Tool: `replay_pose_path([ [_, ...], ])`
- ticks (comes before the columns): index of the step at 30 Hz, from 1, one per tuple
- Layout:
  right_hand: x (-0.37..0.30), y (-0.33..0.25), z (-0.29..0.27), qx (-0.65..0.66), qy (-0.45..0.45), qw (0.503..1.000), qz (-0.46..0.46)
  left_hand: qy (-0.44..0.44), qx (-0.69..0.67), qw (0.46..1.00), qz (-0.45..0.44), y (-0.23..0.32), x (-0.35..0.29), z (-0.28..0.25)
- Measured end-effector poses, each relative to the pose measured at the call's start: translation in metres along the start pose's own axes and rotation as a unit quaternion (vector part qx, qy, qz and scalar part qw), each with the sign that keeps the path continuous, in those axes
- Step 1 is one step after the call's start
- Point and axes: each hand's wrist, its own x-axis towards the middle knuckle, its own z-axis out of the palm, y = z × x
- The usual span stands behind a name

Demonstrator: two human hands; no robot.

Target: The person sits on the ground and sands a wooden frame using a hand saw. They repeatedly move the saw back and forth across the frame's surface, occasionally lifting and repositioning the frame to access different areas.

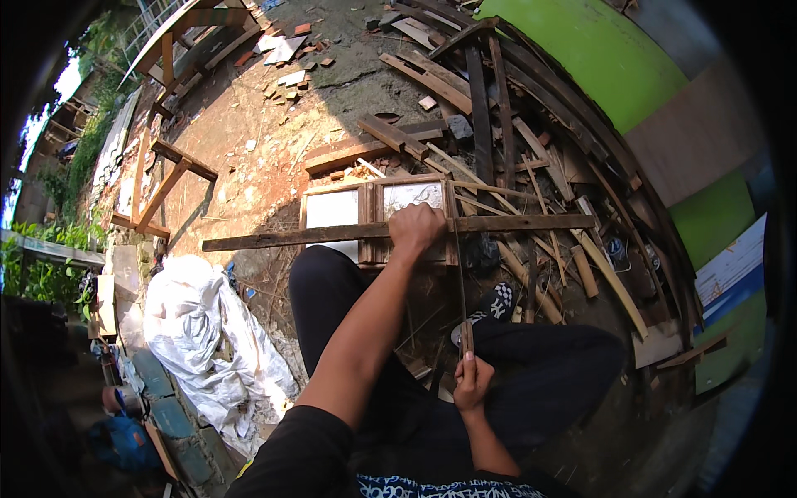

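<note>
A long, dark wooden strip (307, 236) lies crosswise over a wooden frame with pale panels (332, 209). My left hand (418, 227) is closed around the strip, right of its middle. Just right of that hand, the thin blade of a hand saw (462, 286) meets the strip, pointing away from me. My right hand (472, 382) is wrapped round the saw's handle, near my bent right leg. How deep the blade sits in the wood is too small to tell.
Timber offcuts (432, 87) and sticks are heaped ahead and to the right. A white sack (207, 340) lies at the left, next to a low block wall (170, 407). Beyond it stands a wooden trestle (166, 187). Green panels (589, 62) rise at the right.
</note>
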Motion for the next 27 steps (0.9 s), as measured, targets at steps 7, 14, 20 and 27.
replay_pose_path([
  [7, 0.087, -0.009, 0.028, 0.018, -0.006, 0.999, -0.039, -0.007, 0.004, 1.0, -0.007, -0.002, -0.004, -0.003],
  [14, 0.01, 0.011, 0.002, -0.012, 0.001, 0.999, -0.041, 0.003, 0.004, 1.0, -0.007, -0.002, 0.002, -0.002],
  [20, 0.092, -0.02, 0.027, 0.027, -0.005, 0.999, -0.025, 0.019, 0.012, 1.0, 0.019, -0.002, -0.006, 0.003],
  [27, 0.037, 0.009, 0.013, 0.031, -0.007, 0.999, -0.027, 0.01, 0.009, 1.0, -0.014, -0.007, 0.001, 0.0],
])
